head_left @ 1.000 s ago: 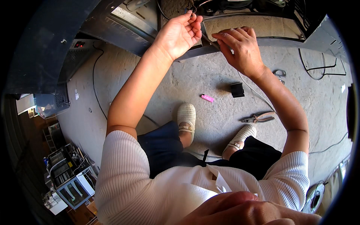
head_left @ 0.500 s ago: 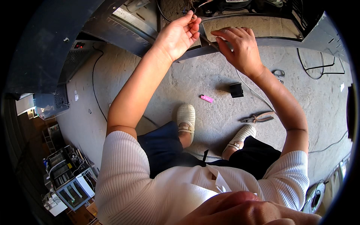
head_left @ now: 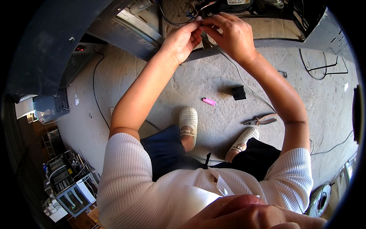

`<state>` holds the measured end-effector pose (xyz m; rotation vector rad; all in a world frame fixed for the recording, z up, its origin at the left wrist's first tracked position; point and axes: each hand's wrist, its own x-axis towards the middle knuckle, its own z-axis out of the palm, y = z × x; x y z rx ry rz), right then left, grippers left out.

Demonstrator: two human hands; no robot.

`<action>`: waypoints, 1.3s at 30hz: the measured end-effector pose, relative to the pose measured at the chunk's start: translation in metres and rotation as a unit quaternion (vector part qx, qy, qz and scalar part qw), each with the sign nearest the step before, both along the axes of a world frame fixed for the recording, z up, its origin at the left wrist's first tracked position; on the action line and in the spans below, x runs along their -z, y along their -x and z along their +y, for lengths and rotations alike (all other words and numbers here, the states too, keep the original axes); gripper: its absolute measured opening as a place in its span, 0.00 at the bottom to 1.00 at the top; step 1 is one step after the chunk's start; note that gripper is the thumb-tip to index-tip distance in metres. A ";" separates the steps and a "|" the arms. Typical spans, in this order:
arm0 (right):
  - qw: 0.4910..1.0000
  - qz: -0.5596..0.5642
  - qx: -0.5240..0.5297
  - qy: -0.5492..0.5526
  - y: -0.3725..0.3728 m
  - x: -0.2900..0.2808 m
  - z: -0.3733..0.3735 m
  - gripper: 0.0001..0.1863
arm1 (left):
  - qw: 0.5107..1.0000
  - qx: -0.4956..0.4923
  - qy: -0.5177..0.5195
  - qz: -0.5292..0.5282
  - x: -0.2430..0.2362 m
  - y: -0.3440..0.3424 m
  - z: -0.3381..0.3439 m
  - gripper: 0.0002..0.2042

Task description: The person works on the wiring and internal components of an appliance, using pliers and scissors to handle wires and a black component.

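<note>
My left hand [head_left: 180, 42] and my right hand [head_left: 231, 37] meet at the open lower part of a dark metal cabinet [head_left: 207, 52]. Both are closed in a pinch, fingertips touching, on a thin wire whose held end is mostly hidden by the fingers. From beneath them a grey cable [head_left: 237, 70] runs down across the floor, passing behind my right forearm. Just beyond the fingertips, thin blue and dark wires [head_left: 189, 14] hang inside the cabinet.
On the concrete floor lie a pink lighter [head_left: 209, 101], a small black box-shaped part [head_left: 239, 92] and pliers [head_left: 260, 119]. A bent black rod [head_left: 328, 68] lies at the right. A machine with a red light [head_left: 79, 48] stands left; equipment [head_left: 72, 183] stands lower left.
My right hand has moved left and up, from apart to touching my left fingertips, and now pinches there. My left hand has shifted only slightly.
</note>
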<state>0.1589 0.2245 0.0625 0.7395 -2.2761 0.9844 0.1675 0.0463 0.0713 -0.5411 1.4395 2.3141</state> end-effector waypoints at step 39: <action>0.985 0.050 0.165 -0.008 0.053 0.022 0.081 0.16 | 0.902 -0.352 0.196 0.157 0.083 0.131 0.011 0.05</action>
